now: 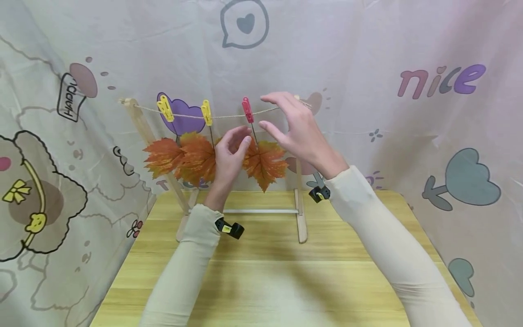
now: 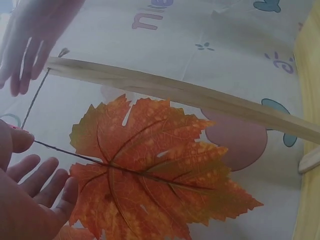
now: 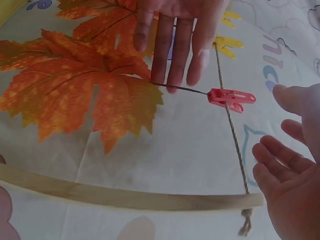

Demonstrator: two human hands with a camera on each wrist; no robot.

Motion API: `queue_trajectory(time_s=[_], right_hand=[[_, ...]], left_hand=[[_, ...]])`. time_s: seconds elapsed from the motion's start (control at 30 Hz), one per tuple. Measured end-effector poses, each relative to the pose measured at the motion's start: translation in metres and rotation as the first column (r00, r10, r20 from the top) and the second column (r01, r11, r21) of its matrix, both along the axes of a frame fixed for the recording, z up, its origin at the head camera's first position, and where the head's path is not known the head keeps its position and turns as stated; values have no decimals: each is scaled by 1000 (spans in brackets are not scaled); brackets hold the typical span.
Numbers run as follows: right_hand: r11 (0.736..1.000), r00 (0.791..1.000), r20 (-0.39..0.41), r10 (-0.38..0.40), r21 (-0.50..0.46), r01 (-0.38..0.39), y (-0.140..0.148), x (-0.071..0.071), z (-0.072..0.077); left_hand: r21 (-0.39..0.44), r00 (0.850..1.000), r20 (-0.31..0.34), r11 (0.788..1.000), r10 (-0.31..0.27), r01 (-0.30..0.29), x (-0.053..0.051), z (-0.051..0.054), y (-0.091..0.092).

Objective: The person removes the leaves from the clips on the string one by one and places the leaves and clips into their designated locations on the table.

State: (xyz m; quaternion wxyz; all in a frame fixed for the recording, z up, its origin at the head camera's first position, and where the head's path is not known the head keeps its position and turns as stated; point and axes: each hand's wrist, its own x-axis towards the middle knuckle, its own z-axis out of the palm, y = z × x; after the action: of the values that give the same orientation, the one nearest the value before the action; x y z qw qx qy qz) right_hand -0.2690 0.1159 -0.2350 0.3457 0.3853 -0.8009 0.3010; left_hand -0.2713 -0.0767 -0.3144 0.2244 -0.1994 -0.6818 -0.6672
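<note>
A red clothespin [image 1: 247, 110] clamps the dark stem of an orange maple leaf [image 1: 265, 165] to a twine line [image 1: 229, 117]. My left hand [image 1: 230, 156] is beside that stem below the line, fingers loosely bent; in the right wrist view its fingertips [image 3: 172, 82] are at the stem, though contact is unclear. My right hand [image 1: 300, 131] is raised to the right of the red clothespin [image 3: 230, 97], thumb and fingers spread apart with nothing between them. Two yellow clothespins [image 1: 206, 112] hold further orange leaves [image 1: 196, 156] on the left, partly overlapping.
The twine is strung between two wooden posts [image 1: 140, 125] of a stand, joined low down by a pale crossbar [image 1: 261, 211]. The stand's feet [image 1: 302, 229] rest on a wood-grain table [image 1: 261, 281]. A printed curtain [image 1: 347, 54] hangs behind and at both sides.
</note>
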Motion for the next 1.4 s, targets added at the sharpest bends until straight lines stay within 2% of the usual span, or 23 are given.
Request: queue_trajectory(time_s=[0.1,0.27,0.47,0.57,0.8,1.03,1.13,1.3,1.4], right_hand=[[1000,1000,-4,0,16,0,-4,-4,6],[999,999,44,-10,42,8,-11,-9,13],[996,993,117,-4,84,-6,-19,-14,17],[995,989,147,-14,103,-2,-22,-16,18],[995,969,244,22,87,-44,-29,-26,21],[997,952,307,15,63,-36,-27,-31,22],[999,936,352,17,37,-33,-26,-33,23],[998,886,459,64,-48,-47,-27,-32,27],[996,867,491,84,-73,-55,-28,-32,29]], left_hand=[[14,1000,21,1000,-18,18,-7,-4,2],[32,998,41,998,-52,51,-11,-7,6],[-3,999,36,1000,-12,13,-10,-9,7],[3,1000,19,1000,-14,14,-9,-10,6],[14,1000,-12,1000,21,-20,-5,-9,5],[19,997,-57,999,43,-42,-3,-7,4],[20,996,-73,998,57,-55,-2,-6,4],[17,994,-71,997,79,-78,0,-4,3],[18,994,-76,997,75,-74,4,-1,4]])
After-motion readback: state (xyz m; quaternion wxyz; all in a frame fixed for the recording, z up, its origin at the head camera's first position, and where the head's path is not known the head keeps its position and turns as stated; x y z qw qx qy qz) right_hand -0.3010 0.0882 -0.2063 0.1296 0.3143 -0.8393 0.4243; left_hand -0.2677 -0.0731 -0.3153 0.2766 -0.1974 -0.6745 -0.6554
